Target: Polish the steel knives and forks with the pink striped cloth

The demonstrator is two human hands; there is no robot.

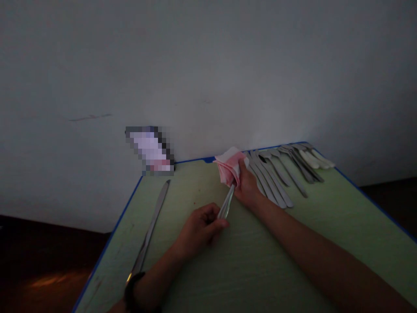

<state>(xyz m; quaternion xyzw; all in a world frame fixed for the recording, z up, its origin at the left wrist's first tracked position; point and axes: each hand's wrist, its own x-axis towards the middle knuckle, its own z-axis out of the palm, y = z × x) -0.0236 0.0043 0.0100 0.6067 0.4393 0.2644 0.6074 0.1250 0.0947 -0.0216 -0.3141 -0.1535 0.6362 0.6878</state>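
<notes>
Left hand [206, 224] pinches a metal utensil [227, 202] just below frame centre; the right hand [248, 188] grasps pink cloth [230, 164] at its far end. A loose pinch could drop it onto the counter [257, 265].

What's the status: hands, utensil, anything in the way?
Left hand gripping metal utensil. Right hand holding pink-and-white cloth at its far end. Left-side cutlery, right-side cutlery lying apart; nothing visibly blocking between hands.

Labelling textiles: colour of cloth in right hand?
Pink and white cloth, best seen in the head view.
</notes>
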